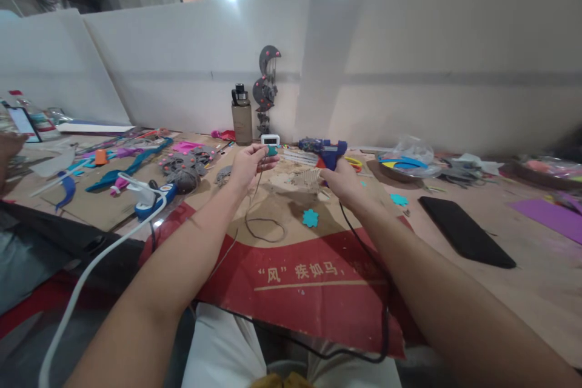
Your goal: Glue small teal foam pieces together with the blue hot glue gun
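Note:
My left hand (253,165) is closed in a pinch on a small teal felt piece (271,150). A thin grey cord (259,229) hangs from about these fingers and loops on the cardboard sheet (300,276). In my right hand (342,179) is a blue glue gun (328,150), with its nozzle end pointing left toward the teal piece, a gap between them. Its black cable (359,237) runs down past the cardboard's front edge. Between my forearms, a teal felt flower (310,217) lies flat; a second teal flower (399,199) lies to the right.
A bottle (242,120), a small digital clock (270,140) and a grey moon-shaped hanging ornament (266,88) are at the back. A black phone (466,230) lies right. Grey felt pieces (187,168) and a blue power strip (157,201) are left, near another person's hand (11,148).

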The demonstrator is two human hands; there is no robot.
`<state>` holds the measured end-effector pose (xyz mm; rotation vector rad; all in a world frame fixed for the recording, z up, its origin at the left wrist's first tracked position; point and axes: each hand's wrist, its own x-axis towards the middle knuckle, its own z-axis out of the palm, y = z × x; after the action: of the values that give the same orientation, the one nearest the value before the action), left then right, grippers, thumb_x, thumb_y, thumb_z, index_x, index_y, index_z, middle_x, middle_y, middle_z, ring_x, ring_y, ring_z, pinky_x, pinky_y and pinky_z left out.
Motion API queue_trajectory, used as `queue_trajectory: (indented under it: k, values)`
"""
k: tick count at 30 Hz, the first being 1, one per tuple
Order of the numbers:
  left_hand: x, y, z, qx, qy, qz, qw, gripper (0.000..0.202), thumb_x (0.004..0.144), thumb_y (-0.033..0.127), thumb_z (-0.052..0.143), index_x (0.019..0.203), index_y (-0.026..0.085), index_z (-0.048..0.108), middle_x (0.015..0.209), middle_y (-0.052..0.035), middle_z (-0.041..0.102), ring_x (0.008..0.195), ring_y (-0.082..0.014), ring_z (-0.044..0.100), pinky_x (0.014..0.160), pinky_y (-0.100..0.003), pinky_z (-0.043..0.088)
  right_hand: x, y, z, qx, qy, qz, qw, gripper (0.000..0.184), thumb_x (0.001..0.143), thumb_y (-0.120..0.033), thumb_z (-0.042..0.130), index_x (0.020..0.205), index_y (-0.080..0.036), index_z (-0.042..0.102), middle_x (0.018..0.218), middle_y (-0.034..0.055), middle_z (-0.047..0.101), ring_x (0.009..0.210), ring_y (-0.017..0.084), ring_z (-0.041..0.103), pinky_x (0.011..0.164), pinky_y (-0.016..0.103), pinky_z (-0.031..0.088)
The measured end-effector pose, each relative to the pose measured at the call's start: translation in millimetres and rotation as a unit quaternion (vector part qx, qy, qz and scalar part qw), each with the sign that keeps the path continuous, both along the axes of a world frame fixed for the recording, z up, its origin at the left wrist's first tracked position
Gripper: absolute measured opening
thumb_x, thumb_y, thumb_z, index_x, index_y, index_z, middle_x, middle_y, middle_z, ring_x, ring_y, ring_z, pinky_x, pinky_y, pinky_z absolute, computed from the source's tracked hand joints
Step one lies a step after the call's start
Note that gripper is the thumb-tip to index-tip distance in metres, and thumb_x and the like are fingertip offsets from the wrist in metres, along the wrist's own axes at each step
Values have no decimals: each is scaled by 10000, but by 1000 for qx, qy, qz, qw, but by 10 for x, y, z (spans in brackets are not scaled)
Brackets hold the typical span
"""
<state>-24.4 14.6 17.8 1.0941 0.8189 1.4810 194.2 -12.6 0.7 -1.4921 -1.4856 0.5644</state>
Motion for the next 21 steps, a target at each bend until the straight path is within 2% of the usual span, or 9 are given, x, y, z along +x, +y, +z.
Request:
queue_trajectory:
  k: [2,5,10,15,21]
  values:
    - [-4,1,-6,-5,26,25,999,137,748,235,680,808,143,598,707,-27,665,544,-97,629,403,-161,376,-89,-57,45,41,58,53,996,320,652,-221,496,965,-218,561,831,46,643,614,179,586,562,300,475]
    - [-12,11,-18,-8,45,53,998,155,711,261,695,777,139,625,660,-7,627,488,-54,547,361,-154,244,-195,-149,89,91,91,121,984,343,654,-214,473,984,-204,566,914,56,659,678,177,596,561,289,472]
    - [-4,8,-25,-23,48,51,997,191,638,284,731,719,150,623,609,7,588,499,-58,491,419,-171,273,-273,-206,54,130,-5,100,986,311,704,-223,527,1009,-197,584,845,52,681,686,194,589,650,335,479]
    - [16,-8,-26,-26,46,46,998,233,623,321,748,715,150,620,650,-4,602,526,-58,495,455,-178,295,-290,-184,-9,136,7,128,982,263,772,-224,506,1029,-201,558,932,60,683,674,171,594,702,356,488]
    - [11,32,-61,-24,57,65,996,214,606,305,752,688,161,618,621,0,596,549,-74,513,500,-201,316,-298,-204,-17,156,-8,137,978,241,815,-285,510,1041,-209,544,935,72,662,780,212,609,743,383,493]
